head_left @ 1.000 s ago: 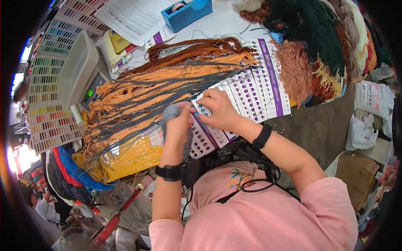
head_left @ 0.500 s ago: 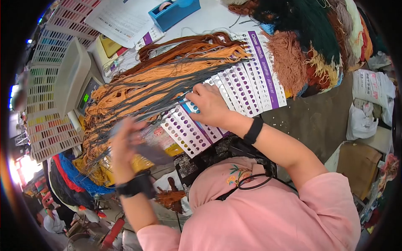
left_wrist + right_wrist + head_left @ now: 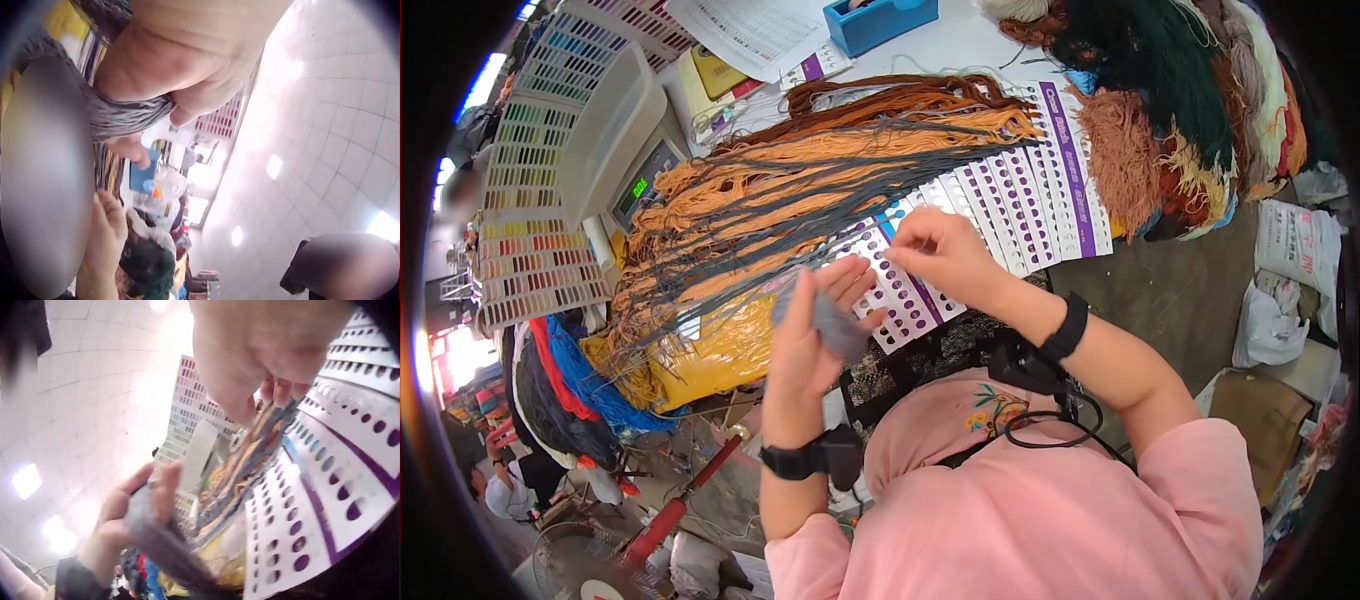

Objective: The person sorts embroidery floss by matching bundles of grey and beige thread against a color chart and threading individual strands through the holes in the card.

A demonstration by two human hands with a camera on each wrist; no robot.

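Observation:
My left hand (image 3: 797, 355) grips a bunch of grey thread (image 3: 837, 325), palm turned up and fingers reaching toward the right hand. In the left wrist view the grey thread (image 3: 128, 115) passes between thumb and fingers. My right hand (image 3: 950, 262) hovers over white punched cards (image 3: 890, 290), thumb and forefinger brought together. Whether a strand sits in that pinch I cannot tell. Grey threads (image 3: 215, 515) run among orange ones beyond the right fingertips. Purple bands cross the cards, whose rows of holes show dark thread or surface beneath.
Long orange and brown thread hanks (image 3: 800, 190) cover the table's middle. A scale (image 3: 645, 185) with a lit display stands left, before colour charts (image 3: 530, 220). A blue tape dispenser (image 3: 880, 22) is at the back. Dark green and pink hanks (image 3: 1140, 90) lie right. Yellow plastic (image 3: 710, 375) lies in front.
The left hand swung out to the left with the grey thread, then came back beside the right hand. My right hand has lifted off the cards, and its fingertips have drawn together.

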